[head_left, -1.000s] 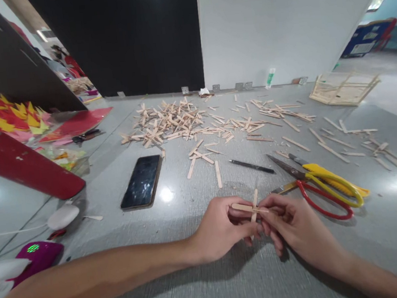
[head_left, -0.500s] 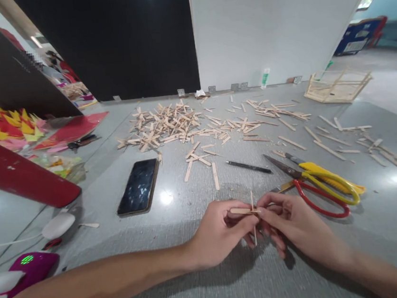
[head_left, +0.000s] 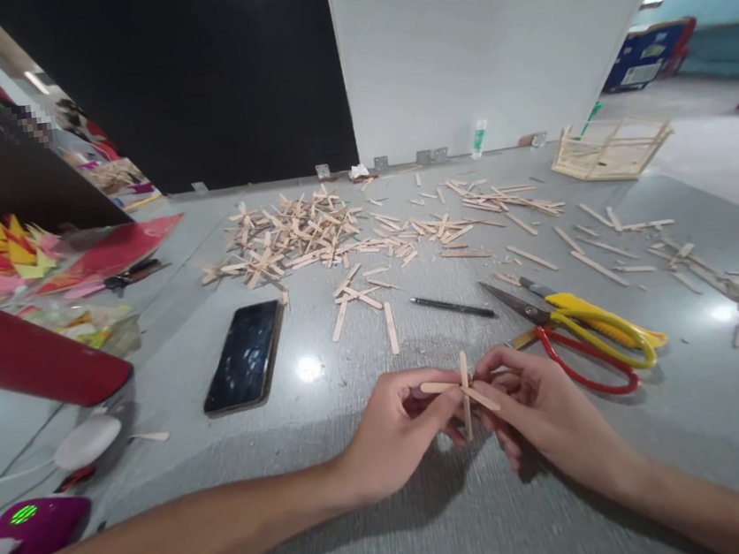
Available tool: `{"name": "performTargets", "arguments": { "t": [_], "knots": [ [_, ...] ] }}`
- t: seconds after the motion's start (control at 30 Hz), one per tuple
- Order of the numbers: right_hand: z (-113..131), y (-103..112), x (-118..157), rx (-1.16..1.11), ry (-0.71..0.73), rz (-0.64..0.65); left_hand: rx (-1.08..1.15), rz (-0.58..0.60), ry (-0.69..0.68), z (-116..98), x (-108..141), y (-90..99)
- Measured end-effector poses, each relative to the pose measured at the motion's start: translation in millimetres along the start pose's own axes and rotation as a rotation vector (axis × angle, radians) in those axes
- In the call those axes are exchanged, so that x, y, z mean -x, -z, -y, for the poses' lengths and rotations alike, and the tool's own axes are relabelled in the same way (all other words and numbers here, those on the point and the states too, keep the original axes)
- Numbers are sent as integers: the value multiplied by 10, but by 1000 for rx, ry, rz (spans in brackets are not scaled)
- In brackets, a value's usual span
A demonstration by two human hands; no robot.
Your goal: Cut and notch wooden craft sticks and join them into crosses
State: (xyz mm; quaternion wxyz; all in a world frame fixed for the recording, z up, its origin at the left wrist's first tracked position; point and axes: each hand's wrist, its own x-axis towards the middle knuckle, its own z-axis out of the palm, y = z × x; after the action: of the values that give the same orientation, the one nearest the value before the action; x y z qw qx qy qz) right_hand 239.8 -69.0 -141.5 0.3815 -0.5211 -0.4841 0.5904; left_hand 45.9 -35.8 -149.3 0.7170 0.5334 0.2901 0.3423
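Between my two hands is a small cross of wooden craft sticks (head_left: 463, 366), one stick upright and others running sideways across it. My left hand (head_left: 400, 429) pinches the left-pointing stick near the crossing, thumb on top. Closed at the other side, my right hand (head_left: 544, 399) has thumb and fingertips at the crossing, beside a stick slanting down to the right. Its lower fingers are curled and partly hidden. Beyond the hands lies a single craft stick (head_left: 392, 328), with a black pen (head_left: 453, 307) and scissors (head_left: 551, 317) with red and yellow handles to its right.
A heap of joined sticks (head_left: 298, 232) spreads toward the back boards. Loose sticks (head_left: 602, 268) lie on the right, below a stick frame (head_left: 612, 151). A phone (head_left: 243, 356), a red cylinder (head_left: 38, 355) and a purple device (head_left: 35, 533) are on the left.
The cross has turned between my fingers: its upright stick now shows its flat face, and a slanting stick shows on the right. The whole view has shifted slightly.
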Motion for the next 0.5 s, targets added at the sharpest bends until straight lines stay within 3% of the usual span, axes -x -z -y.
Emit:
{"name": "performTargets", "arguments": {
  "t": [0.2, 0.5],
  "knots": [
    [-65, 26, 14, 91, 166, -43, 67, -44, 25, -23, -6, -24],
    [-98, 28, 22, 145, 183, -48, -10, -88, 6, -54, -16, -11]
  ]
}}
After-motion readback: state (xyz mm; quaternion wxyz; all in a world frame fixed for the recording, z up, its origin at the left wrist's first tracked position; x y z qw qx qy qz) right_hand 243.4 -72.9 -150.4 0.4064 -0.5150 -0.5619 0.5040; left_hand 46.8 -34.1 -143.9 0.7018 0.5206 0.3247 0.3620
